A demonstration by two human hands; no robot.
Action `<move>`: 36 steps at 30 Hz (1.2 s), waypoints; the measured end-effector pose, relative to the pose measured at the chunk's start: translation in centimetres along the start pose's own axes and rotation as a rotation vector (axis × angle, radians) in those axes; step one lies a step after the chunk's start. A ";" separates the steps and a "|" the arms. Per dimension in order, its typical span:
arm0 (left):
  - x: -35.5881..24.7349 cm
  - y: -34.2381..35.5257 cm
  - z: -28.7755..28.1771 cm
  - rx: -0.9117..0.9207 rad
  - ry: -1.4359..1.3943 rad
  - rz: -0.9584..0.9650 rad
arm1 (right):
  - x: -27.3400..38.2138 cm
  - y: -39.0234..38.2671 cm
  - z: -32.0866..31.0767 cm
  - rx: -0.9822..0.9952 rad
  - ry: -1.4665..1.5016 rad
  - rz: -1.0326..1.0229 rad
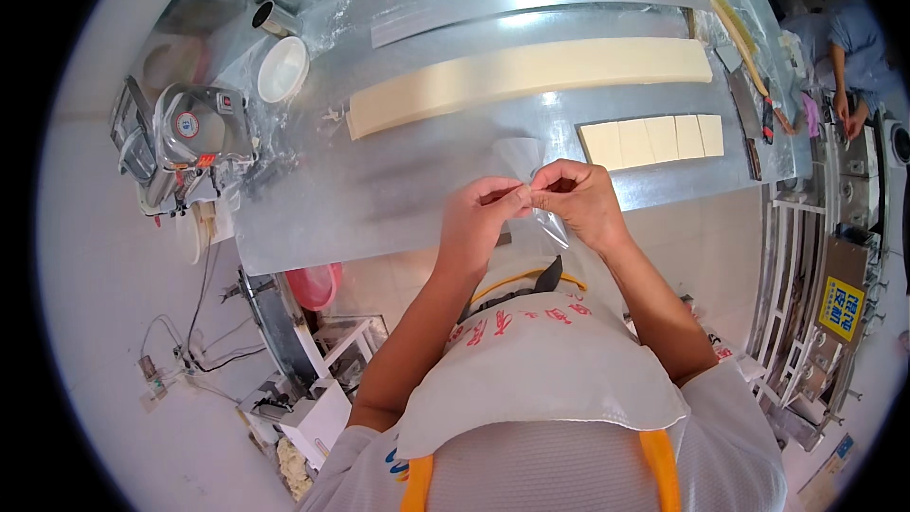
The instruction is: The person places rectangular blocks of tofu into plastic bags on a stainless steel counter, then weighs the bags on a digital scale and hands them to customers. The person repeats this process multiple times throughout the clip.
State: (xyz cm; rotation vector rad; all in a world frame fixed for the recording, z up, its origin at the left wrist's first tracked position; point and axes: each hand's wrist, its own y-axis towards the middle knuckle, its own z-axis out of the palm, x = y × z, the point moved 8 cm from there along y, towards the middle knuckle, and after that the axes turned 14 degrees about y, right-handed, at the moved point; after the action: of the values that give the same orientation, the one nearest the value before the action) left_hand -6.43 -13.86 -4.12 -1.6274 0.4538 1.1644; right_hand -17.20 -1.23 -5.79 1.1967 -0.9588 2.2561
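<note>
Stood before a broad metal table (313, 199), spread from ten o'clock round to two. Saw on it, out at twelve o'clock, a long pale dough-like strip (531, 81), laid roughly nine to three with a slight climb toward three. Noted next a shorter row of cut pale pieces (651, 140), set side by side on nearly the same axis, on the near side of the strip's three-o'clock half: between one and two o'clock from the right hand (586, 209), hence nearer to it than to the left hand (485, 213). Touched neither strip nor row with either hand. Held both hands close together around the table's near edge, meeting at the tips of thumbs and fingers, with the left toward nine o'clock and the right toward three. Grasped between them a piece of clear film (518, 154), apparently gathered at the fingertips, flaring toward eleven and hanging toward five. Judged that eleven-to-five axis, running across the line from hand to hand, the relation most worth minding, with the film about equally near to either hand. Could not tell bag from flat sheet, nor, for blur, the exact grip of the left fingers.
</note>
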 end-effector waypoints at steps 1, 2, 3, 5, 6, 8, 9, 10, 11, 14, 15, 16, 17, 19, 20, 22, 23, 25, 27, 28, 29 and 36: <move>0.4 0.2 0.0 0.018 0.002 -0.001 | 0.0 -0.1 -0.1 -0.001 -0.014 0.012; 0.6 0.3 0.0 0.036 0.005 -0.003 | -0.1 -0.1 -0.2 0.000 -0.020 0.026; 0.7 0.4 0.0 0.042 0.019 0.006 | -0.1 -0.2 -0.2 0.001 -0.025 0.041; 0.6 0.6 0.1 0.057 0.042 0.028 | -0.1 -0.3 -0.3 0.015 -0.003 0.061; 0.8 0.9 0.0 0.076 0.057 0.032 | -0.1 -0.3 -0.3 0.028 0.027 0.067; 1.4 1.4 -0.2 0.113 0.087 0.039 | -0.4 -0.4 -0.5 0.039 0.077 0.087; 1.8 1.5 -0.2 0.114 0.056 0.018 | -0.9 -0.4 -0.9 0.035 0.097 0.099; 2.1 1.6 -0.3 0.116 0.024 -0.003 | -1.4 -0.4 -1.3 0.031 0.117 0.112; 2.3 1.7 -0.3 0.119 -0.008 -0.025 | -1.6 -0.4 -1.6 0.015 0.211 0.100; 3.4 2.1 -0.1 0.106 -0.420 -0.207 | -2.2 -0.4 -2.5 0.012 0.518 0.055; 4.5 3.1 -0.3 0.151 -0.508 -0.183 | -2.6 -0.3 -3.1 0.043 0.635 0.030; 7.1 4.6 -1.4 0.189 -0.597 -0.155 | -2.9 -0.2 -3.5 0.081 0.751 0.009; 10.0 6.0 -2.3 0.223 -0.688 -0.126 | -3.2 -0.5 -3.7 0.131 0.870 -0.003; 15.6 8.5 -7.2 -0.120 0.019 0.212 | -3.7 -1.8 -3.6 0.243 1.105 -0.010; 14.9 8.8 -7.7 -0.161 0.276 0.350 | -4.4 -2.6 -4.7 0.310 1.162 0.008; 10.5 8.3 -7.7 -0.190 0.676 0.608 | -5.1 -4.5 -7.6 0.436 1.277 0.030; 9.3 8.1 -7.8 -0.159 0.627 0.611 | -5.7 -4.6 -8.7 0.370 1.122 0.129; 8.9 8.6 -8.0 -0.093 0.329 0.498 | -7.1 -5.1 -10.4 0.236 0.801 0.313; 8.8 9.0 -6.2 -0.022 0.064 0.281 | -5.7 -3.0 -8.3 0.105 0.476 0.387; 6.7 8.3 -3.9 0.022 0.047 0.177 | -4.9 -2.0 -7.2 0.028 0.318 0.417; 5.2 7.4 -2.5 0.064 0.033 0.073 | -3.7 -0.7 -5.2 0.097 0.038 0.354; 1.3 5.8 -4.9 -0.043 0.673 0.466 | 0.1 4.8 -7.1 -0.260 -0.910 -0.244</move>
State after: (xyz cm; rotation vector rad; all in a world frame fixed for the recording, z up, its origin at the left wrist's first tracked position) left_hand -7.97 -20.18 -8.27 -1.9985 1.2984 0.9187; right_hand -24.22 0.70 -10.31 2.1132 -1.2558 1.2996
